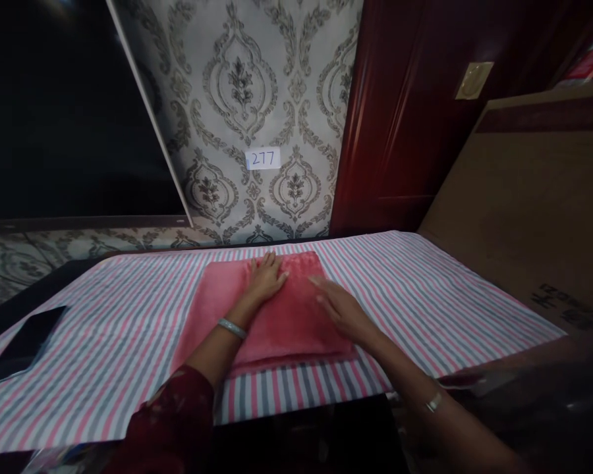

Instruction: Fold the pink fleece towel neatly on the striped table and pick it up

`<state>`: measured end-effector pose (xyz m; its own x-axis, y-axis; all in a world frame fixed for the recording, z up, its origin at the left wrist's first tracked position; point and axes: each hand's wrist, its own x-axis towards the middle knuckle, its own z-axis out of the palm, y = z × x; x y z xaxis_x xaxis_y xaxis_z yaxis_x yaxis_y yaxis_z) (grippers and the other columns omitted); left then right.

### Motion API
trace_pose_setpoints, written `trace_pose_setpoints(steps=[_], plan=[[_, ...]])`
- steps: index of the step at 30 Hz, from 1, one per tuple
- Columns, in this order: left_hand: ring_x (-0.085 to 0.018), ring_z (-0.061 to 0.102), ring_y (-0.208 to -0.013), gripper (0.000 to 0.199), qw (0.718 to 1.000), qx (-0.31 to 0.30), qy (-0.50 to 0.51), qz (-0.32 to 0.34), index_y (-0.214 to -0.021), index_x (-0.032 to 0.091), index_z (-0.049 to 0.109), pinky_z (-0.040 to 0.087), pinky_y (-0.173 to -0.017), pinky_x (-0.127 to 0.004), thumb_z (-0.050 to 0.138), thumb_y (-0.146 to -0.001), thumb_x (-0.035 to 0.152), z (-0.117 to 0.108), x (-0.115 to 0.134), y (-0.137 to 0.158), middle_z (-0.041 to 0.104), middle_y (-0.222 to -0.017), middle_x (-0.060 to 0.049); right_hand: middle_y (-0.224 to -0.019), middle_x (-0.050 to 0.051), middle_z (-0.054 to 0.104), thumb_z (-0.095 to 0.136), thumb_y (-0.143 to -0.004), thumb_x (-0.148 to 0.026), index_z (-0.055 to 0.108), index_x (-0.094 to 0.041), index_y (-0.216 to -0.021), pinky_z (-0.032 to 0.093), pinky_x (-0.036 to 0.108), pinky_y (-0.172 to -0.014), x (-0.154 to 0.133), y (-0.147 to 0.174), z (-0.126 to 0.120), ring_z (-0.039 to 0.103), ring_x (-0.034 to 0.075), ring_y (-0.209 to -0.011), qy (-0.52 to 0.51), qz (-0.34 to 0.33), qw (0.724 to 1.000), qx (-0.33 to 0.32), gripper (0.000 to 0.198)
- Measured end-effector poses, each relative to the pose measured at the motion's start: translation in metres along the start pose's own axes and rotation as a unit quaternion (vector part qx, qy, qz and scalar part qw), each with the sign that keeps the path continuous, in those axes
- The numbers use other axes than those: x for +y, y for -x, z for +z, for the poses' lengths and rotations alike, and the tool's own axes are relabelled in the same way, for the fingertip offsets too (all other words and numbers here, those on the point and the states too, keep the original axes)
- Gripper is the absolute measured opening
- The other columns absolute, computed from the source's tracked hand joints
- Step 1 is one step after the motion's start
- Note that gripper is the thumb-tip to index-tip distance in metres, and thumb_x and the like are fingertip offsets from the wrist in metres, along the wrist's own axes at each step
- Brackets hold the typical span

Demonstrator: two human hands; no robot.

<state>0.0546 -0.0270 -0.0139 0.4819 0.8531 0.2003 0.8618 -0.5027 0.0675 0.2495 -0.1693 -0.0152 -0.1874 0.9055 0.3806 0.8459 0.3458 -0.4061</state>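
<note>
A folded pink plush cloth (296,322) lies on a striped cover (153,316); its layered edge faces me. My left hand (267,276) rests flat on the upper middle of the pink cloth, fingers stretched out and pointing away from me. Over the cloth's right side is my right hand (343,309), its fingers extended to the left and a little blurred. Nothing shows in the grasp of either hand. Whether the right fingertips press on the cloth or hover just above it is hard to see.
A dark phone (27,342) lies at the left of the cover. Behind hangs a large black screen (69,118), and a paper label (263,158) reading 277 is on the patterned wall. A big cardboard box (534,197) stands at the right.
</note>
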Motion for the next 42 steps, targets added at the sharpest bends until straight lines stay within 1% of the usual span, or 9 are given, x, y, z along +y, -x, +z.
trace_pose_setpoints(steps=[4, 7, 12, 18, 27, 31, 36, 39, 42], plan=[[-0.032, 0.020, -0.153, 0.065, 0.999, -0.023, 0.004, -0.035, -0.156, 0.015, 0.032, 0.017, -0.121, -0.060, 0.038, -0.099, 0.046, -0.005, 0.011, 0.007, 0.027, -0.165, -0.018, -0.157, 0.008, 0.044, 0.027, -0.099, -0.018, 0.043, -0.014, -0.152, 0.029, 0.038, -0.121, 0.003, -0.081, 0.021, 0.036, 0.018, -0.147, 0.017, 0.030, 0.999, -0.012, 0.055], [-0.036, 0.016, -0.154, 0.071, 0.996, -0.057, 0.004, -0.062, -0.159, 0.020, 0.027, 0.016, -0.119, -0.064, 0.037, -0.098, 0.055, 0.001, 0.014, 0.018, 0.021, -0.167, -0.016, -0.156, 0.010, 0.044, 0.030, -0.099, -0.017, 0.047, -0.013, -0.150, 0.026, 0.043, -0.121, 0.007, -0.104, 0.044, 0.037, 0.021, -0.146, 0.068, 0.058, 0.995, -0.050, 0.053], [-0.038, 0.008, -0.155, 0.072, 0.997, -0.063, -0.009, -0.045, -0.159, 0.028, 0.027, 0.013, -0.118, -0.068, 0.035, -0.096, 0.062, 0.013, 0.014, 0.033, 0.017, -0.168, -0.011, -0.157, 0.008, 0.043, 0.036, -0.100, -0.022, 0.049, -0.018, -0.149, 0.020, 0.049, -0.121, 0.016, -0.089, 0.073, 0.034, 0.028, -0.147, 0.131, 0.038, 0.990, -0.032, 0.051], [-0.041, 0.010, -0.154, 0.074, 0.997, -0.075, -0.010, -0.025, -0.158, 0.027, 0.030, 0.013, -0.118, -0.069, 0.039, -0.095, 0.064, 0.010, 0.021, 0.058, 0.019, -0.168, -0.012, -0.158, 0.006, 0.043, 0.034, -0.101, -0.024, 0.048, -0.020, -0.150, 0.020, 0.046, -0.120, 0.022, -0.085, 0.076, 0.034, 0.027, -0.147, 0.149, 0.030, 0.988, -0.026, 0.050], [-0.039, 0.021, -0.152, 0.068, 0.999, 0.012, -0.016, 0.045, -0.156, 0.035, 0.034, 0.020, -0.117, -0.069, 0.053, -0.094, 0.053, 0.021, 0.018, 0.180, 0.027, -0.166, -0.009, -0.158, 0.007, 0.043, 0.033, -0.101, -0.025, 0.047, -0.020, -0.150, 0.019, 0.047, -0.120, 0.021, -0.083, 0.076, 0.034, 0.027, -0.147, 0.148, 0.033, 0.988, -0.029, 0.051], [-0.036, 0.025, -0.151, 0.068, 0.997, 0.054, -0.036, 0.050, -0.156, 0.032, 0.035, 0.026, -0.117, -0.064, 0.058, -0.092, 0.039, 0.024, 0.006, 0.215, 0.029, -0.164, -0.011, -0.159, 0.008, 0.041, 0.032, -0.102, -0.024, 0.047, -0.019, -0.151, 0.019, 0.047, -0.120, 0.018, -0.084, 0.071, 0.034, 0.027, -0.147, 0.147, 0.035, 0.988, -0.040, 0.051], [-0.030, 0.033, -0.149, 0.058, 0.997, 0.042, 0.010, 0.070, -0.153, 0.031, 0.041, 0.034, -0.117, -0.057, 0.053, -0.096, 0.037, 0.010, -0.011, 0.229, 0.038, -0.160, -0.009, -0.163, 0.010, 0.032, 0.037, -0.103, -0.037, 0.041, -0.021, -0.154, 0.014, 0.053, -0.122, 0.005, -0.083, 0.061, 0.025, 0.030, -0.151, 0.142, 0.010, 0.986, -0.087, 0.053], [-0.026, 0.046, -0.142, 0.048, 0.994, 0.038, 0.079, 0.069, -0.145, 0.028, 0.053, 0.038, -0.116, -0.053, 0.047, -0.098, 0.038, -0.005, -0.019, 0.227, 0.053, -0.150, -0.009, -0.166, 0.009, 0.023, 0.039, -0.102, -0.050, 0.035, -0.025, -0.157, 0.012, 0.054, -0.123, -0.014, -0.065, 0.059, 0.016, 0.030, -0.154, 0.094, -0.068, 0.981, -0.155, 0.060], [-0.023, 0.060, -0.128, 0.041, 0.984, 0.087, 0.147, 0.045, -0.132, 0.027, 0.064, 0.048, -0.109, -0.048, 0.042, -0.100, 0.038, -0.018, -0.027, 0.217, 0.068, -0.133, -0.008, -0.167, 0.007, 0.018, 0.041, -0.100, -0.060, 0.029, -0.030, -0.158, 0.010, 0.053, -0.124, -0.038, -0.029, 0.060, 0.012, 0.028, -0.155, 0.022, -0.155, 0.965, -0.212, 0.067]])
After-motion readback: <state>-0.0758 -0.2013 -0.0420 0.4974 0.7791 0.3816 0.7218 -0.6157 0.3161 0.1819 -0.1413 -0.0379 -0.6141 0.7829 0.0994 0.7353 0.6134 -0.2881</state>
